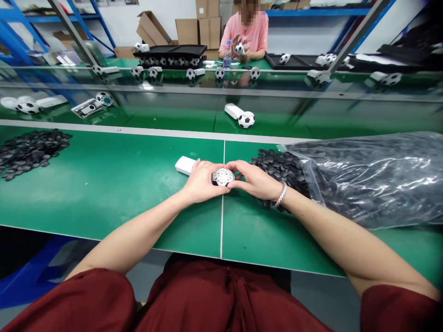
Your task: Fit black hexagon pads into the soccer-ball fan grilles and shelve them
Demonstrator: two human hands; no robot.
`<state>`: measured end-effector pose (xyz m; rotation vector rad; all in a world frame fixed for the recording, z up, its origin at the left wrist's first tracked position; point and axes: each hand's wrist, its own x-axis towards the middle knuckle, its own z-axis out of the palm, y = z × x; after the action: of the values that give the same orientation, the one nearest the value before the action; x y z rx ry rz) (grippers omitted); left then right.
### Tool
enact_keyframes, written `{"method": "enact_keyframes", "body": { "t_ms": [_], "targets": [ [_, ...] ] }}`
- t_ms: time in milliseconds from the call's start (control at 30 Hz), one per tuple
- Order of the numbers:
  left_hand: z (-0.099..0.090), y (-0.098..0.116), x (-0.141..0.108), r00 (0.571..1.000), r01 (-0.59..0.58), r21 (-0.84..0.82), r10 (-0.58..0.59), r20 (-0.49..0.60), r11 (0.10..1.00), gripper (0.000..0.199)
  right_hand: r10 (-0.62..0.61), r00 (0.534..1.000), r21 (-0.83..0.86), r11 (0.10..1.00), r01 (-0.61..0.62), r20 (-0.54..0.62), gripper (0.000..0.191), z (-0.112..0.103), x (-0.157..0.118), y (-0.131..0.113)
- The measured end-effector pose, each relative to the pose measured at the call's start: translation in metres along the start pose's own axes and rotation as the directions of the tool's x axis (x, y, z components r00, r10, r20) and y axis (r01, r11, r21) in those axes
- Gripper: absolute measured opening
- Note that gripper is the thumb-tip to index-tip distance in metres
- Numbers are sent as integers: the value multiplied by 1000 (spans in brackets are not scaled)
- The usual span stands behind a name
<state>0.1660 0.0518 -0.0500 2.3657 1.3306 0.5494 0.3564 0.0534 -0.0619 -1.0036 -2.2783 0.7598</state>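
Observation:
A small handheld fan [224, 176] with a soccer-ball-patterned head and a white grille is between my hands, just above or on the green table; I cannot tell which. Its white handle points to the upper left from beneath my left hand [202, 181]. That hand is closed around the left side of the head and the handle's near end. My right hand [254, 179], with a silver bracelet at the wrist, pinches the right edge of the head with thumb and fingers. Any small piece under its fingertips is hidden. Black discs [282, 167] lie in a pile just beyond my right hand.
A clear plastic bag [377, 177] of black pieces covers the right side. Another black pile [32, 150] lies far left. Past the table's pale edge strip, a similar fan [246, 119] rests on a green belt. Across sits a person [245, 34] holding a ball-shaped piece.

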Motion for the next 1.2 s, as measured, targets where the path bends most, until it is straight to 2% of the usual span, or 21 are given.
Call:
{"method": "enact_keyframes", "body": {
  "t_ms": [200, 300, 400, 467, 600, 733, 900, 967, 1100, 1200],
  "targets": [
    [-1, -1, 1, 999, -48, -7, 48, 6, 999, 50, 24, 999, -14, 1000, -25, -37, 35, 4, 0, -6],
    [-3, -3, 0, 995, -82, -20, 83, 52, 996, 60, 94, 992, -42, 994, -98, -80, 24, -4, 3, -8],
    [-3, -4, 0, 995, -83, -35, 85, 56, 996, 71, 157, 964, -254, 944, -210, -213, 16, -19, 6, -4],
    [-2, -3, 0, 997, -67, -13, 67, 31, 998, 65, 176, 948, -437, 855, -280, -264, 16, -26, 5, 3],
    [-4, 2, -2, 997, -43, 9, 42, 65, 999, 59, 223, 954, -632, 715, -299, -200, 21, -25, 3, 18],
    [-6, 5, -5, 990, -42, 14, 40, 135, 999, 61, 222, 972, -702, 681, -208, -72, 22, -15, 4, 23],
    [-3, 6, -8, 989, -58, 43, 52, 139, 997, 71, 207, 978, -784, 610, -116, 17, 24, -8, 5, 18],
    [-3, 4, -8, 987, -56, 48, 48, 155, 997, 69, 211, 977, -794, 598, -108, 26, 25, -8, 5, 17],
    [-7, 2, -7, 978, -69, 44, 59, 199, 997, 66, 209, 978, -744, 655, -131, 12, 28, -10, 5, 15],
    [-5, 5, -10, 983, -88, 92, 71, 172, 992, 64, 205, 979, -746, 654, -128, 11, 24, -15, 3, 5]
  ]
}}
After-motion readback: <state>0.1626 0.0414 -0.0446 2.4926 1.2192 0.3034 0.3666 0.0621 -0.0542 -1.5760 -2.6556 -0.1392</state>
